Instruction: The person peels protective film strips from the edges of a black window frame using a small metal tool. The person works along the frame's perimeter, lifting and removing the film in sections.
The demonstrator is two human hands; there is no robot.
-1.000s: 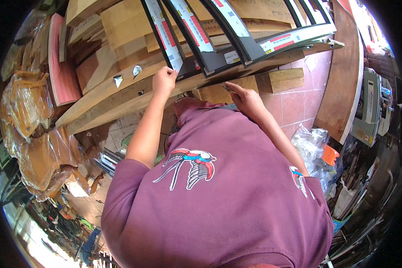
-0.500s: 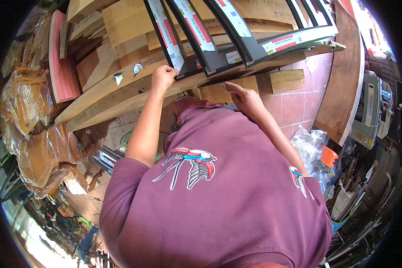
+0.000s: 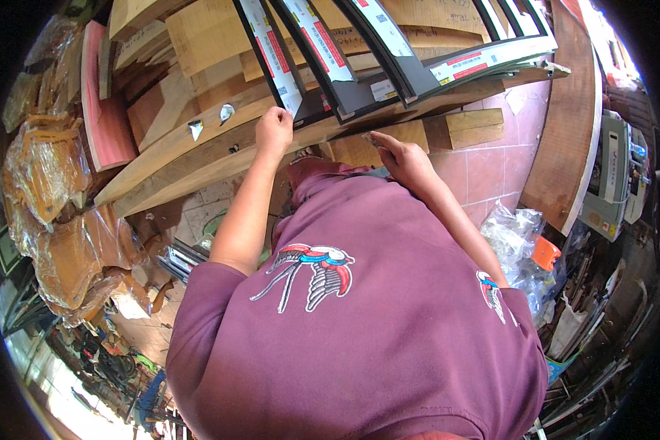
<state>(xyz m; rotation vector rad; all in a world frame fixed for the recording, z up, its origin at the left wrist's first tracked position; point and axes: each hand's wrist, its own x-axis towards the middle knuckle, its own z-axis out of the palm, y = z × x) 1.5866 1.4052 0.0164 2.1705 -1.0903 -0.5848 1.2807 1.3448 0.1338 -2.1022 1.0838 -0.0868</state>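
Observation:
My left hand (image 3: 274, 133) is closed at the near end of the leftmost black slat (image 3: 262, 45). The white printed protective film (image 3: 290, 94) on that slat reaches down to my fingers, which pinch its corner. More black slats with the same film, such as the middle one (image 3: 317, 38), stand side by side to the right and join a black cross rail (image 3: 367, 92). My right hand (image 3: 407, 160) is bent in front of the rail, apart from it. Its fingers close on a small dark thing (image 3: 372, 139) too small to name.
The black frame rests on long wooden planks (image 3: 191, 165). Film scraps (image 3: 226, 112) stick to the wood. Wrapped wooden pieces (image 3: 48, 172) are stacked at left. At right are a wide board (image 3: 562, 132), a grey machine (image 3: 607, 176) and clear plastic bags (image 3: 507, 238) on the tiled floor.
My left hand has turned slightly and shifted a little right, its fingers now more hidden behind the fist. My right hand has barely moved.

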